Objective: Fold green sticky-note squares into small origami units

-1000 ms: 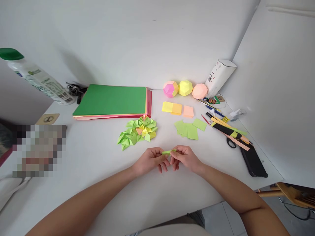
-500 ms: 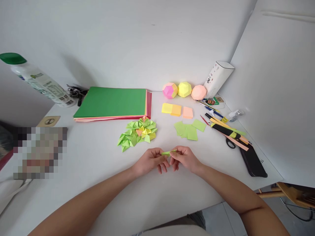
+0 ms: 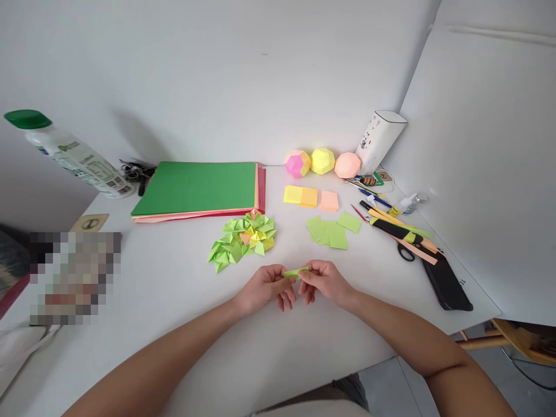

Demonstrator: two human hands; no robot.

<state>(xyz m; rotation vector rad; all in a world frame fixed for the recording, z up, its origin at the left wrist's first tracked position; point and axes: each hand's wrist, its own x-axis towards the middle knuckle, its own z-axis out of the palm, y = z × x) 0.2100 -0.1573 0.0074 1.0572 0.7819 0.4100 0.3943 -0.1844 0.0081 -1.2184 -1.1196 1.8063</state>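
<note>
Pinching a thin strip of green paper, my two hands are close together over the white tabletop, right in front of me. My left hand grips one end with the thumb on top, and my right hand grips the other end the same way. My other fingers curl loosely underneath. The strip looks long and narrow from up here, and I can't tell how many folds it has.

Past my left hand there is a pile of little folded papers. Most are green, with some yellow and orange ones mixed in. Behind the pile lies a stack of big paper sheets with a green one on top.

Past my right hand are some flat green squares, a few on top of each other. Farther back sit a yellow pad and an orange pad side by side, with a pink pad just beside them. Three paper balls stand in a row near the wall. Over on the right, a black and yellow cutter lies near black scissors.
</note>
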